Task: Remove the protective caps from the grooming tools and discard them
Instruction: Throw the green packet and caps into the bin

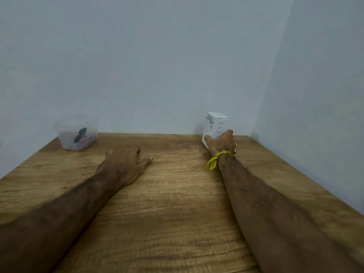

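the right hand [220, 141] has its grip closed around the lower part of a small white box [216, 125], thumb on the near-left face and fingers wrapped over the right side, right of centre in the frame close to the wall. the box stands upright on the worktop [177, 194] and looks shut. a yellow thread [215, 159] is tied at that wrist. the left hand [126, 162] lies palm down on the wood left of centre, fingers loose, holding nothing.

over at the left edge of the frame, at the back of the worktop, sits a clear plastic container [77, 133] with some dark and reddish items inside; they are too blurred to name, though they may be the grooming tools. whether the box holds tools too, i cannot tell.

as for progress, i see no loose caps and no tool in hand, so i judge the job barely started: every cap is yet to come off and be thrown away.
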The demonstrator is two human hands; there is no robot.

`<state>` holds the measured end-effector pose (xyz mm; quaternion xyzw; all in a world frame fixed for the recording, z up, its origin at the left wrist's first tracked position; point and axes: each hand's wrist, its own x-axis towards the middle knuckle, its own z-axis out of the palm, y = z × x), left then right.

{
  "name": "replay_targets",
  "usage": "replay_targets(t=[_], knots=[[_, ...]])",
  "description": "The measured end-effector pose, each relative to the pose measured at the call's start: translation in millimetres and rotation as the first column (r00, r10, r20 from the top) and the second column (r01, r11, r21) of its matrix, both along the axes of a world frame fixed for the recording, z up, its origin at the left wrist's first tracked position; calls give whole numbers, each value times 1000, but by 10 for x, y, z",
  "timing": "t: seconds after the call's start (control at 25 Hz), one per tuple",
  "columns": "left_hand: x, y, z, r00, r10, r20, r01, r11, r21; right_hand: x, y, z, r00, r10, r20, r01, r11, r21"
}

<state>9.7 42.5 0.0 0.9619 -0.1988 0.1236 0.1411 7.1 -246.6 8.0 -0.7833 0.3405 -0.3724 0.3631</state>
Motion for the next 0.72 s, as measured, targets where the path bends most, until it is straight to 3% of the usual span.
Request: replay_targets(t=[0.08,0.16,0.24,0.32,0.4,0.52,0.64,0.72], knots=[[-3,4,19,998,17,59,-14,998,-54,43,-65,-4,1000,17,-25,-17,1000,13],[-44,35,38,965,86,249,-53,989,-136,21,-25,16,999,-4,-33,4,1000,-11],[-79,95,32,869,237,435,-118,952,-284,-56,118,25,995,-89,36,94,986,-141],[-55,214,54,789,405,462,-164,864,-476,-130,366,59,979,-105,172,153,943,-297],[20,413,68,735,537,415,-232,773,-590,-149,674,89,960,-46,277,157,905,-394],[261,784,39,724,650,229,-364,643,-673,-80,1083,84,947,-32,318,146,929,-340],[551,990,10,828,550,-107,-442,523,-729,-1,1191,-35,955,-4,296,101,945,-311],[710,1002,5,841,502,-203,-478,512,-713,61,1179,-88,949,92,301,20,937,-349]])
